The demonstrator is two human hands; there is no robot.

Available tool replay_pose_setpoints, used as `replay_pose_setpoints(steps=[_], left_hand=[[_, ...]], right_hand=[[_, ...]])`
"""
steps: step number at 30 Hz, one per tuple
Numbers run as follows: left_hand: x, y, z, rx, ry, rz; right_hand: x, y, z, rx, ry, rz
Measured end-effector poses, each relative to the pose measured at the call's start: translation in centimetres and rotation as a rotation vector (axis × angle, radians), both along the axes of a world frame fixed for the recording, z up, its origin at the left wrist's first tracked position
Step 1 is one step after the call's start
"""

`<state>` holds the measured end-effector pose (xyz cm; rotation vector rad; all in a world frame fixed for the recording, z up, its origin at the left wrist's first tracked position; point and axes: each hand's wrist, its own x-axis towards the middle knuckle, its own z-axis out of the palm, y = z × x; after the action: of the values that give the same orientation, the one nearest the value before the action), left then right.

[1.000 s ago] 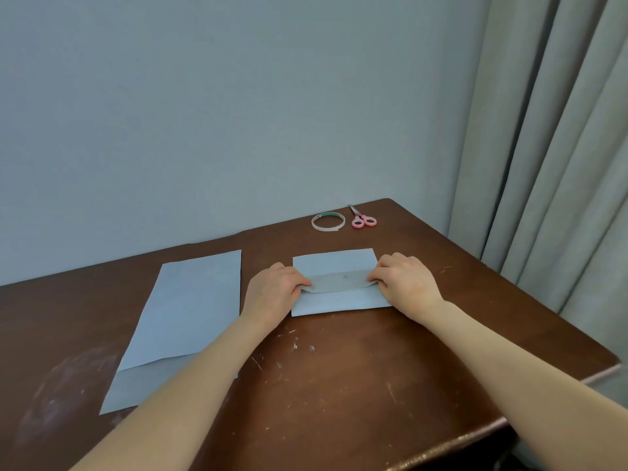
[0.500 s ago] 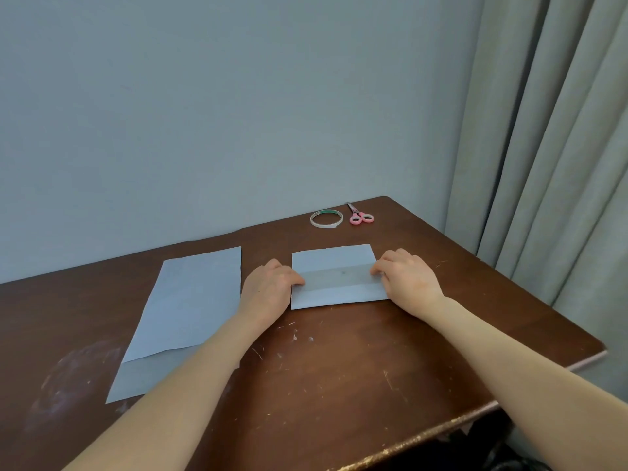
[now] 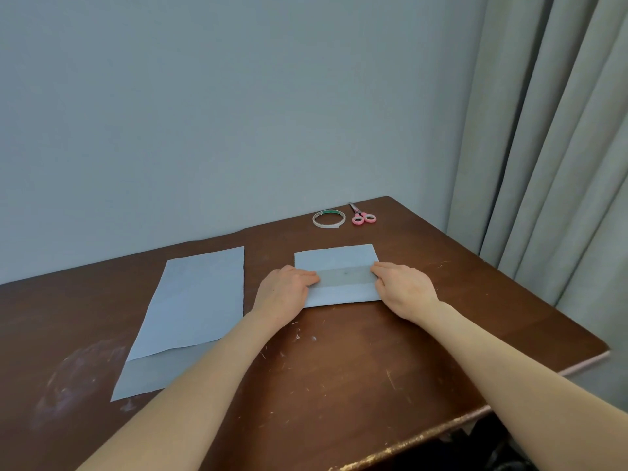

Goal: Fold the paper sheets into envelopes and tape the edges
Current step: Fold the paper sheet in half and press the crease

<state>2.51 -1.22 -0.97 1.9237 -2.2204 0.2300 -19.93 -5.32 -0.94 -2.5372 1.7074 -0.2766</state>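
Note:
A pale blue folded paper (image 3: pixel 339 258) lies on the brown table (image 3: pixel 339 375) in front of me, with a greyer flap (image 3: pixel 345 276) folded flat across its middle. My left hand (image 3: pixel 285 290) presses its fingertips on the left end of the flap. My right hand (image 3: pixel 404 287) presses down on the right end. To the left lies an unfolded blue sheet (image 3: pixel 197 300) on top of another sheet (image 3: pixel 153 375) that sticks out at the near end. A roll of tape (image 3: pixel 328 218) and pink-handled scissors (image 3: pixel 363 216) rest at the far edge of the table.
A plain wall stands behind the table. Grey curtains (image 3: pixel 560 164) hang on the right, close to the table's right corner. The table's near edge (image 3: pixel 424 436) is worn and scratched.
One second ago both hands held the flap lifted and bowed; it now lies flat on the folded paper with the fingertips on its ends. The view has shifted slightly.

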Motion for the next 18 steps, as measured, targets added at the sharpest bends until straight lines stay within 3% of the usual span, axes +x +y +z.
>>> replay_pose_setpoints(steps=[18], left_hand=[[0.6,-0.4,1.9,-0.203,0.090,-0.018]], right_hand=[[0.1,-1.5,1.5,-0.170,-0.095,-0.042]])
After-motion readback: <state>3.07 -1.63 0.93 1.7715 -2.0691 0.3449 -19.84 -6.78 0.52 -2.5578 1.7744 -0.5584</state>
